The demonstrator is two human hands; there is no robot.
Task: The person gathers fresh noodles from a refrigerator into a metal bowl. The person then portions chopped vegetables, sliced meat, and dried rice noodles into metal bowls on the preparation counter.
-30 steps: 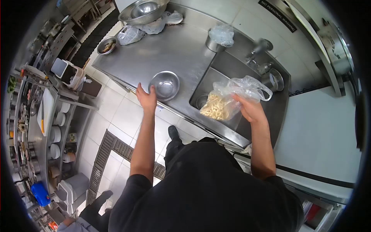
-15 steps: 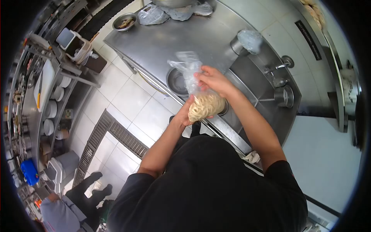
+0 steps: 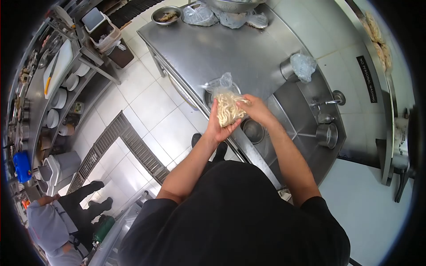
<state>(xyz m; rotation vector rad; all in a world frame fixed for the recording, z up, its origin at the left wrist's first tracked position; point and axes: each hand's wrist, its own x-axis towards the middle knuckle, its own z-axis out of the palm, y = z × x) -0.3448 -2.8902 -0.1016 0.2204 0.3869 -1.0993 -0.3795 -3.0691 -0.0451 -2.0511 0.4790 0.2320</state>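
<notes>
A clear plastic bag of pale noodle-like strips [image 3: 229,109] is held between both hands in front of my body. My left hand [image 3: 218,126] cups it from the left and below, fingers wrapped round it. On its right side my right hand [image 3: 254,109] grips the bag with bent fingers. The bag's loose top points away from me, over a steel bowl [image 3: 207,98] at the counter's front edge, which the bag partly hides.
The steel counter [image 3: 195,53] holds plastic bags [image 3: 199,15] and a small bowl [image 3: 166,16] at the back. A sink [image 3: 284,111] with a faucet [image 3: 330,101] and pots lies right. Another person [image 3: 51,226] is at lower left, near shelves of dishes.
The bag has moved left from over the sink to in front of me, and my left hand, formerly empty, has taken hold of it. The view has shifted, and the other person shows more.
</notes>
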